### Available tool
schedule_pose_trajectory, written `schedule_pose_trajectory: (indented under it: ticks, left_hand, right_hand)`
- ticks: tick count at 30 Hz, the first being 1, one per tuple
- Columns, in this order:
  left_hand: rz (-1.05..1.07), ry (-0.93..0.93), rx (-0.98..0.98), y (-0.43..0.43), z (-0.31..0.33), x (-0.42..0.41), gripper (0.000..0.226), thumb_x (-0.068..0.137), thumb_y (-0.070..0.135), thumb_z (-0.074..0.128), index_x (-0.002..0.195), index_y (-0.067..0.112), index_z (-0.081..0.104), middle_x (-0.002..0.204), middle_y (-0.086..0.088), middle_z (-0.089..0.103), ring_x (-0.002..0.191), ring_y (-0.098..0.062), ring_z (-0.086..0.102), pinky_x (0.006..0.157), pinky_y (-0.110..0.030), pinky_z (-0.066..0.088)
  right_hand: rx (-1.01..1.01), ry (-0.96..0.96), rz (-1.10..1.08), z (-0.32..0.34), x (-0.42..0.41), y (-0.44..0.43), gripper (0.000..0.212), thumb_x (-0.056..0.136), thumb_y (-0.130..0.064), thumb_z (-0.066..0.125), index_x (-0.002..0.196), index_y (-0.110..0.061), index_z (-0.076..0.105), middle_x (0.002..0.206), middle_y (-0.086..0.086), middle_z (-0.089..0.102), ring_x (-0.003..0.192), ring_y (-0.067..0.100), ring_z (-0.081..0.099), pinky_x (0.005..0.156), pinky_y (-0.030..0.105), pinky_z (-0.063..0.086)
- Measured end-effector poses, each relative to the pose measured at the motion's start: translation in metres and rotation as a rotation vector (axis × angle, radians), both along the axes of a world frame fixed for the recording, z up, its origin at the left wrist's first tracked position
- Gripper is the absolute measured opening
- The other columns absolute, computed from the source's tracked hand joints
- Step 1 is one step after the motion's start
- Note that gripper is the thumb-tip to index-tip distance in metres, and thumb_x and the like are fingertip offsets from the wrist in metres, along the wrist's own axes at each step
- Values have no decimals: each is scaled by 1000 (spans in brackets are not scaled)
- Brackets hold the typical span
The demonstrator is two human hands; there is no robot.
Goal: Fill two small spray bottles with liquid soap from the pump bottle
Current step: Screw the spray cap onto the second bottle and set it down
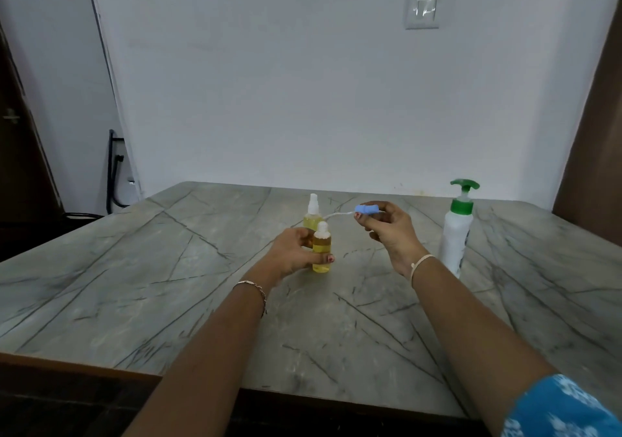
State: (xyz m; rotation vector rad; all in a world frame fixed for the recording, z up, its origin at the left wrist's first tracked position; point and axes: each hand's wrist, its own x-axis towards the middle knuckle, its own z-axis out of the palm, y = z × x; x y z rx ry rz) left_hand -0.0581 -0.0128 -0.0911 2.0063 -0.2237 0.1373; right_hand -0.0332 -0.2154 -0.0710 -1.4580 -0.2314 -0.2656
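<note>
The small bottle (pixel 321 246) is held upright over the counter (pixel 168 268) by the left hand (pixel 292 253), fingers curled round it. The blue cap (pixel 367 208) is pinched by the right hand (pixel 390 231). Soap (pixel 321 267) could be spilled if the bottle is bumped by the tube (pixel 336 215).

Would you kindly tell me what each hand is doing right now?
Left hand: grips the small yellow-filled bottle.
Right hand: pinches the blue spray cap.
</note>
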Motion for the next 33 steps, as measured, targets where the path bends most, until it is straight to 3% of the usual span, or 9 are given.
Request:
schedule_pose_trajectory:
  ticks: [2,6,10,14,19,24,29,33]
  left_hand:
    - [-11,8,-11,-6,2,4,72,45,44,88,108,16,67,105,-6,70,103,-21,65,95,-43,53]
    - [-33,25,-5,-19,6,11,50,67,21,86,111,12,64,111,-10,67,107,-23,63,98,-39,50]
    - [-36,12,27,-31,2,17,53,69,25,85,115,14,62,112,-6,66,108,-21,61,97,-36,50]
    - [-19,-6,42,-36,-4,20,59,65,31,86,117,14,63,109,-3,67,106,-20,62,99,-43,50]
    - [8,-20,39,-34,-7,22,75,50,53,85,114,17,67,107,1,70,104,-18,64,99,-43,49]
    - [7,7,20,-36,-8,24,50,64,32,87,109,20,66,107,2,70,105,-16,63,97,-34,48]
    - [4,11,21,-37,-7,25,52,67,29,85,114,17,65,110,2,68,106,-16,61,97,-33,46]
    - [9,3,38,-38,-6,24,54,69,29,84,117,16,63,111,2,65,107,-16,59,95,-31,44]
  right_hand:
    - [81,17,-17,-1,3,-5,27,80,-14,77,106,-10,69,93,4,67,83,14,59,70,26,45]
    - [193,-8,-56,2,7,-9,20,86,-15,72,105,-15,67,90,-8,65,91,11,59,76,26,46]
    - [262,-53,-99,3,12,-14,20,89,-15,68,109,-19,66,100,-3,66,95,10,59,76,23,47]
    - [241,-85,-119,3,10,-17,25,92,-21,65,116,-17,65,101,-2,65,91,10,57,74,22,46]
    - [150,-133,-141,4,6,-15,27,95,-29,60,119,-16,64,95,-6,61,84,9,53,74,21,45]
    - [19,-200,-119,9,2,-10,25,97,-27,56,121,-25,60,104,-8,61,96,8,54,80,20,44]
    - [-147,-276,-144,11,0,-5,32,98,-31,53,130,-26,56,117,-5,60,102,7,52,81,15,40]
    - [-271,-301,-150,10,-2,0,35,98,-31,52,133,-27,53,116,-6,57,95,0,51,76,7,36]
